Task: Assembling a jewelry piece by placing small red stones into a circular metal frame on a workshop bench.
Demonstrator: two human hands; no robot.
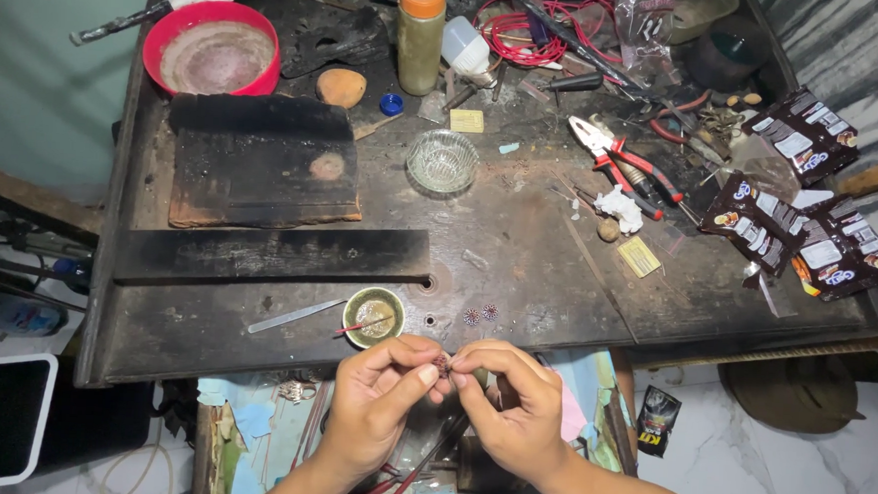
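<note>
Fingertips of my left hand point(376, 399) and right hand point(516, 406) meet at six o'clock, just off the worktop point(520, 231) edge, pinching one tiny reddish ornament point(441, 361) between them, close under my eyes for fine handling. Two matching small pieces point(481, 314) lie at twelve o'clock from it, near a small metal cup point(373, 317) with a red-tipped stick. Red-handled pliers point(623, 166) rest well apart at two o'clock.
</note>
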